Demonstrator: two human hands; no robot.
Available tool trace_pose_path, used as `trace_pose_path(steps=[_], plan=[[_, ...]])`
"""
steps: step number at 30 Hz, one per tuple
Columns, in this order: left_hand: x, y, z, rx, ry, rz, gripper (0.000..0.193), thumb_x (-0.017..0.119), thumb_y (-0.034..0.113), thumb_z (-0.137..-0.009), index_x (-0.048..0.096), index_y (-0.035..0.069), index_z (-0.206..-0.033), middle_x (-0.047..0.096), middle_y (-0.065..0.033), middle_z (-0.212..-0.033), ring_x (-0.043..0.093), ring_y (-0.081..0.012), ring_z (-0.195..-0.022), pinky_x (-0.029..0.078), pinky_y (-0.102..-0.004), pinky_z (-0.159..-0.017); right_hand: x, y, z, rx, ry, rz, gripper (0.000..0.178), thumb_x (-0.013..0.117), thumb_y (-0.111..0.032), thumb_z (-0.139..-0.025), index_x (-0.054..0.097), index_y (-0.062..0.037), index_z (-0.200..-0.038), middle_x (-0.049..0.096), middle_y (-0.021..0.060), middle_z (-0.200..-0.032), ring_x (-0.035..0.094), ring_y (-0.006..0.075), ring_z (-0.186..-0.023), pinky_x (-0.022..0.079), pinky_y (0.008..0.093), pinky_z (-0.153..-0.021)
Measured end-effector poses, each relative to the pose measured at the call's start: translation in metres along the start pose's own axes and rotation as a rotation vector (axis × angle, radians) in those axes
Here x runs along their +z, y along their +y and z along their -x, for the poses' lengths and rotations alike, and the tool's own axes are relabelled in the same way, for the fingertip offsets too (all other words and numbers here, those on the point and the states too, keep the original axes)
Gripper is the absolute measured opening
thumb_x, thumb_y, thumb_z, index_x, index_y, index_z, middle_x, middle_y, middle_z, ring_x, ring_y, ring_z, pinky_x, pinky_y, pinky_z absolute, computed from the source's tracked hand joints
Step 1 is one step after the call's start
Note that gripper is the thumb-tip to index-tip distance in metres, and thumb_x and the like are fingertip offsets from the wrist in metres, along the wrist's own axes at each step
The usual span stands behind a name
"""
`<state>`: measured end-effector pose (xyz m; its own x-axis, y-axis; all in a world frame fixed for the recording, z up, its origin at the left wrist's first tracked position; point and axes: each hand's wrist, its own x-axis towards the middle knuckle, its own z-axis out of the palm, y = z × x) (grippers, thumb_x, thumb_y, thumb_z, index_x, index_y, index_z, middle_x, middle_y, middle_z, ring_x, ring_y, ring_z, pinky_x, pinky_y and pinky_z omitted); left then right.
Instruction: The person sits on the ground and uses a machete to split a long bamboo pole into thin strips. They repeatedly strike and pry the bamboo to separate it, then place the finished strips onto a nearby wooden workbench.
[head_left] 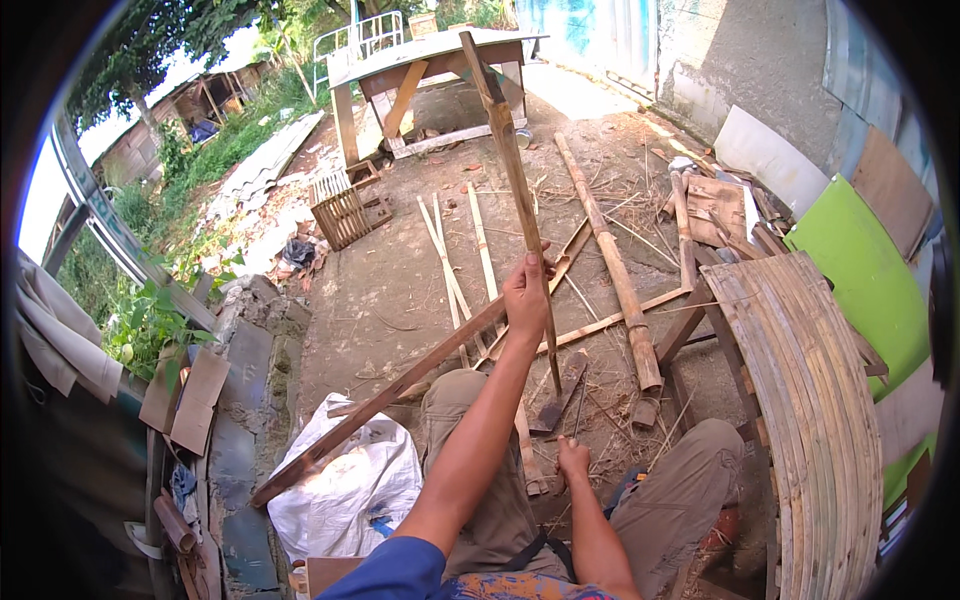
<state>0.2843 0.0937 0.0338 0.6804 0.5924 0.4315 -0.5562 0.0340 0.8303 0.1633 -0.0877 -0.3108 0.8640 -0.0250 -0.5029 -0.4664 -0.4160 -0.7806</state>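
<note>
My left hand is closed round a long bamboo piece, held nearly upright. Its lower end comes down at a dark wooden block on the ground between my knees. Low by my right knee, my right hand grips the handle of a knife with a narrow dark blade, pointing away from me beside the bamboo's foot. Another long brown strip slants behind my left wrist, its near end over a white sack.
A thick bamboo pole and several thin strips lie on the dirt ahead. To my right stands a slatted bamboo bench; a low concrete wall runs along my left. A wooden table and a slatted crate stand farther off.
</note>
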Motion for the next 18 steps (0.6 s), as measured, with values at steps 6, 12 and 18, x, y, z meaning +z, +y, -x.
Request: trace_pose_path(steps=[6, 12, 18], plan=[[-0.017, 0.005, 0.002, -0.012, 0.094, -0.037, 0.031, 0.066, 0.023, -0.098, 0.067, 0.000, -0.119, 0.064, 0.0001, -0.091, 0.056, -0.0065, -0.081, 0.047, -0.0247, -0.072, -0.005, -0.030, 0.036, 0.016, -0.096, -0.058, 0.045, 0.071, -0.038, -0.087, 0.067, 0.0052, -0.074, 0.064, 0.0156, -0.059, 0.067, 0.0278, -0.053, 0.052, 0.0414, -0.053], [0.000, 0.012, 0.005, -0.061, 0.041, -0.013, 0.023, 0.077, 0.016, -0.090, 0.070, 0.000, -0.105, 0.063, 0.0048, -0.082, 0.051, -0.0007, -0.070, 0.040, -0.0183, -0.059, -0.001, -0.002, 0.010, -0.088, -0.016, -0.011, 0.045, 0.072, -0.038, -0.087, 0.061, 0.0024, -0.069, 0.060, 0.0108, -0.058, 0.062, 0.0243, -0.048, 0.050, 0.0408, -0.046], [-0.012, 0.013, 0.010, -0.115, 0.019, -0.072, 0.021, 0.077, 0.020, -0.090, 0.071, 0.002, -0.098, 0.061, 0.0062, -0.077, 0.049, -0.0005, -0.067, 0.038, -0.0191, -0.056, -0.005, -0.026, 0.035, 0.004, -0.088, 0.034, 0.045, 0.072, -0.039, -0.086, 0.062, 0.0009, -0.069, 0.060, 0.0110, -0.058, 0.064, 0.0248, -0.050, 0.051, 0.0408, -0.047]])
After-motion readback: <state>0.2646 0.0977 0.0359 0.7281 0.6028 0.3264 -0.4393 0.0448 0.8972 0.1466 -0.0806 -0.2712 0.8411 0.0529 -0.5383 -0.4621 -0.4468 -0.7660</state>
